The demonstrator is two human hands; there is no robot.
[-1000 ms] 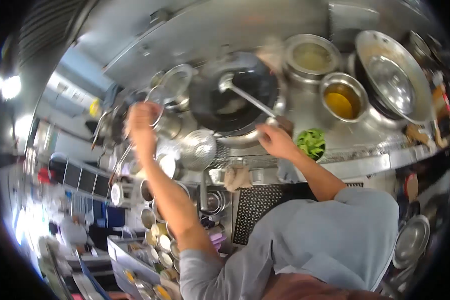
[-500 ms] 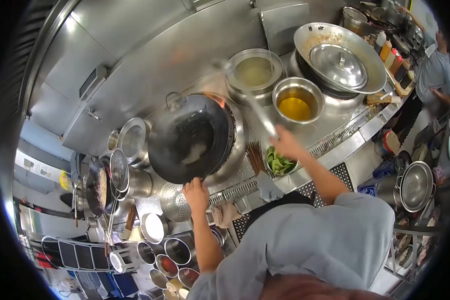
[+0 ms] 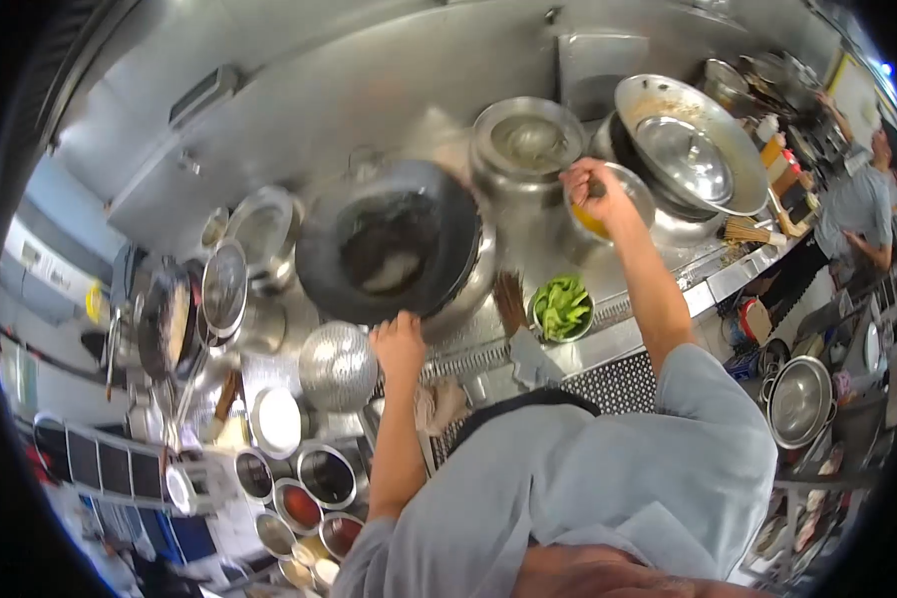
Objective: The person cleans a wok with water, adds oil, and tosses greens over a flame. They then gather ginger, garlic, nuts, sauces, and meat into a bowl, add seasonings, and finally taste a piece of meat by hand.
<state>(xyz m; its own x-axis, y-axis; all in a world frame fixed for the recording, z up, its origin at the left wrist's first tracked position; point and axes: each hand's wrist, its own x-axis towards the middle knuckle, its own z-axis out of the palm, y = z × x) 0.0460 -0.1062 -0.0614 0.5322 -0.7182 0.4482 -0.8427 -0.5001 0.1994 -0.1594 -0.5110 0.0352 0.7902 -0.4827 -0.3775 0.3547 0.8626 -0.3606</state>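
Observation:
My left hand [image 3: 399, 346] is closed on the near edge of a large black wok [image 3: 319, 239], over the burner. A small pale patch and dark wet liquid show inside the wok. My right hand [image 3: 593, 191] is wrapped round the handle end of a ladle [image 3: 556, 162]. The ladle's head reaches into a steel pot of cloudy liquid [image 3: 516, 142] at the back. Below my right hand stands a pot of yellow oil [image 3: 636, 199], partly covered by the hand and forearm. A steel bowl of green leafy vegetables [image 3: 564, 307] sits near the counter's front edge.
A bamboo brush [image 3: 509, 299] lies left of the greens. A perforated strainer [image 3: 338, 367] is beside my left wrist. Several seasoning containers [image 3: 300, 505] stand lower left. A wide steel pan with a lid [image 3: 683, 159] is at right. Another person [image 3: 862, 214] stands far right.
My right hand has moved up and away from above the greens, bringing the ladle to the cloudy pot. The wok sits flatter, and the flame behind it no longer shows. My left hand stays at its edge.

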